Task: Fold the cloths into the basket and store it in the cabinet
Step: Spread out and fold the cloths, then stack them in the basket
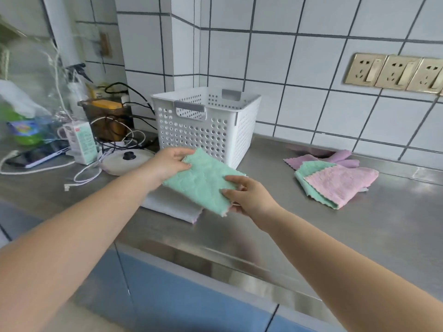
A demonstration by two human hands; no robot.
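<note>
Holding a folded mint-green fluffy cloth [203, 182] up with both hands, just above the steel bench [359, 231] and right in front of the white perforated plastic basket [203, 125]. Left hand [167, 164] has its grip pinched on the far-left edge of the cloth, thumb on top, fingers curled under. Right hand [249, 196] is grasping the near-right edge the same way, fingertips on top of the fabric.

Under the green one there's a white folded cloth [172, 207] lying flat on the bench, near side of the basket. The basket sits upright toward the far side of the bench, against the tiled wall corner; can't really see down to its bottom from this angle.

Over to the right, well apart from the hands, there's a loose pile: a pink fluffy cloth [345, 183] on top of another green cloth [309, 173], with a lilac cloth [335, 158] bunched up behind them nearer the wall.

Left of the basket it's a mess of cables [115, 142], a small white carton [81, 142], a round white lid with a black knob [127, 160] and a green bottle [24, 130]. Gold wall sockets [395, 73] on the far right. Blue cabinet fronts [191, 295] run under the bench's near edge.
</note>
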